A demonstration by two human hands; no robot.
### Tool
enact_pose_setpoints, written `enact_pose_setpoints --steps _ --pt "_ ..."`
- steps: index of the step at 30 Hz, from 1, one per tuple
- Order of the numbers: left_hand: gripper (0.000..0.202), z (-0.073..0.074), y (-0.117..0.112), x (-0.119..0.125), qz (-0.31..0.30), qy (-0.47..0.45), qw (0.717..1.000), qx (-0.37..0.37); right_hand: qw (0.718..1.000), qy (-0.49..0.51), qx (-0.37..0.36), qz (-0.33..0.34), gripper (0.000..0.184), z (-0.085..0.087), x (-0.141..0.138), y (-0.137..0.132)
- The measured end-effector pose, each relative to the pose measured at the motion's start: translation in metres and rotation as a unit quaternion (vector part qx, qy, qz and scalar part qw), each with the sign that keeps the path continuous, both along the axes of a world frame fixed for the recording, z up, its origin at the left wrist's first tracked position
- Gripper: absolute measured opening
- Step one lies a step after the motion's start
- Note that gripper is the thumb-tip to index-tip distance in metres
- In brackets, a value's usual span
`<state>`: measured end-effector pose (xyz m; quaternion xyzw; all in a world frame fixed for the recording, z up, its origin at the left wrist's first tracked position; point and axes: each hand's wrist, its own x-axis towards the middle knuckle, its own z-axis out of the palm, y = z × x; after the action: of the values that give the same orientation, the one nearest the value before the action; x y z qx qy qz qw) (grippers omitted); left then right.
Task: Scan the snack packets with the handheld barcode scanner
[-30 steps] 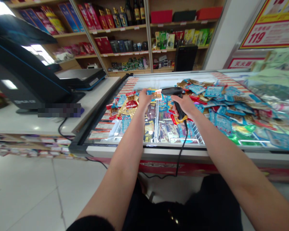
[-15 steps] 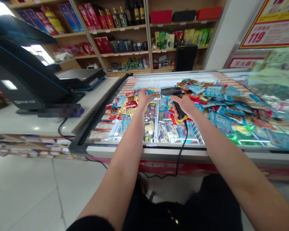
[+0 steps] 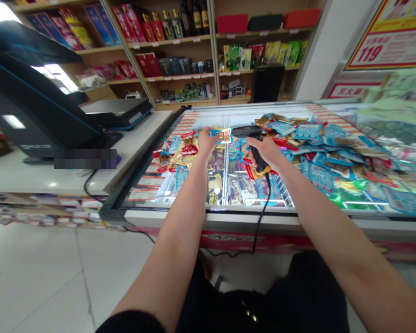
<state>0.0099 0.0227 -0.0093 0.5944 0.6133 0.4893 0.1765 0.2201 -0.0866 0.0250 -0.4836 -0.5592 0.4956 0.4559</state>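
Observation:
A corded black barcode scanner [image 3: 258, 155] is gripped in my right hand [image 3: 266, 151], its head turned left. My left hand [image 3: 207, 141] pinches a small snack packet [image 3: 224, 135] just in front of the scanner's head. Light falls on the packet's right end, which looks white and reddish. Both hands are above the glass top of a chest freezer [image 3: 208, 215]. Left of my left hand lies a small group of red, blue and gold packets [image 3: 188, 144]. A large heap of mostly blue snack packets [image 3: 319, 143] spreads out to the right of my right hand.
A black checkout machine [image 3: 38, 101] and a flat scale [image 3: 119, 113] stand on the white counter [image 3: 125, 152] at left. The scanner's cable [image 3: 263, 208] hangs over the freezer's front edge. Stocked shelves [image 3: 173, 41] line the back. A clear bag [image 3: 395, 120] is at far right.
Both hands stay nearly in place. The packet's right end now shows bright white and reddish light where it was duller before.

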Motion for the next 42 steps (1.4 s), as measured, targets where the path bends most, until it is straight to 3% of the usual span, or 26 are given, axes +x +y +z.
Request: enact_pose_setpoints --steps 14,21,26,30,36,42 --pt "0.016 0.013 -0.012 0.003 0.026 0.033 0.999 0.001 1.0 0.021 -0.004 -0.008 0.029 -0.004 0.001 0.003" --pt "0.036 0.028 -0.014 -0.026 0.135 -0.044 0.988 0.061 0.998 0.051 -0.009 -0.029 0.024 0.0 -0.001 0.001" --pt "0.042 0.042 -0.029 -0.049 0.195 -0.061 0.978 0.044 0.997 0.062 -0.008 -0.04 0.025 0.004 -0.003 -0.002" --pt "0.04 0.046 -0.043 -0.051 0.244 0.019 0.97 0.016 0.998 0.058 -0.005 -0.04 0.025 0.003 -0.003 -0.001" --pt "0.025 0.034 -0.042 -0.042 0.222 0.209 0.945 -0.12 0.998 0.049 0.003 -0.043 0.025 0.0 -0.001 0.001" --pt "0.034 0.032 -0.047 -0.036 0.229 0.256 0.935 -0.088 0.998 0.049 0.004 -0.048 0.025 0.002 -0.001 0.0"
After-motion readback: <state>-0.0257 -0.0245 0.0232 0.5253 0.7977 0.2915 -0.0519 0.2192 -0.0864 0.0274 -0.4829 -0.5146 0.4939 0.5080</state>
